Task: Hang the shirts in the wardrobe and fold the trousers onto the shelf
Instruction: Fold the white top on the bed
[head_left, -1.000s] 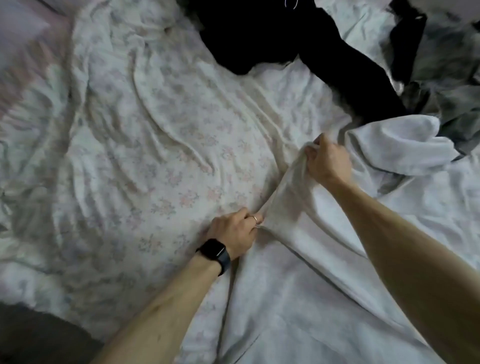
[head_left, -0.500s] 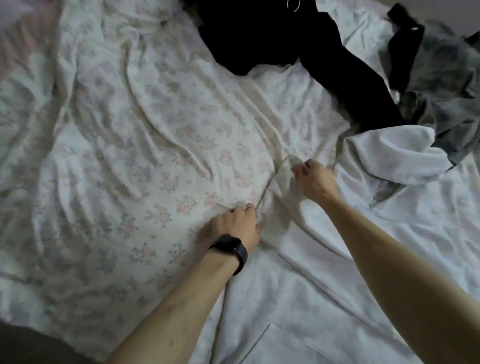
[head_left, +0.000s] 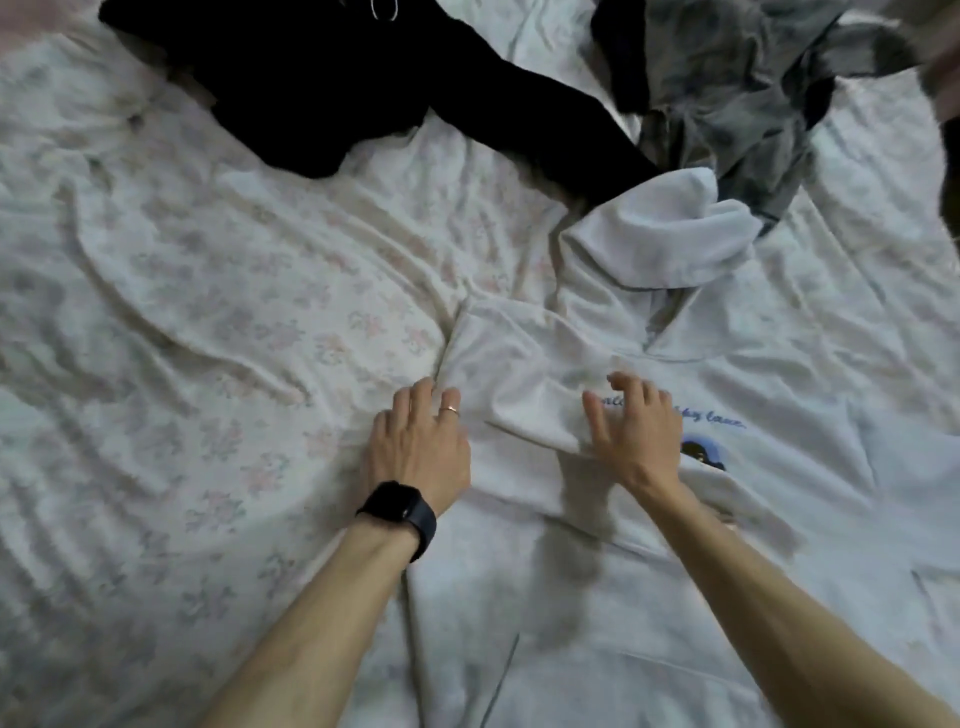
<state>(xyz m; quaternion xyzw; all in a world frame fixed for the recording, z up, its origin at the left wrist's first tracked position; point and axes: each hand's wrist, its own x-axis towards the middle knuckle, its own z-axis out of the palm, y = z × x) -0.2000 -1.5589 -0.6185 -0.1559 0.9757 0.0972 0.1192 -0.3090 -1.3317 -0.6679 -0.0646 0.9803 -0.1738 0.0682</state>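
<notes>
A white hooded top (head_left: 779, 519) lies front up on the bed, hood (head_left: 670, 228) at the far end, with blue lettering and a small dark print on the chest. Its left sleeve (head_left: 519, 374) is folded across the chest. My left hand (head_left: 415, 447), with a ring and a black watch, rests flat at the sleeve's fold edge, fingers spread. My right hand (head_left: 634, 426) hovers open over the folded sleeve and the lettering, holding nothing.
A black garment (head_left: 363, 78) sprawls at the far middle of the bed. A grey mottled garment (head_left: 737, 88) is crumpled at the far right. The floral bedsheet (head_left: 182, 364) is wrinkled to the left.
Both hands have let go of the sleeve they pinched. The sleeve now lies folded over the chest, and the hands have flattened and opened on it.
</notes>
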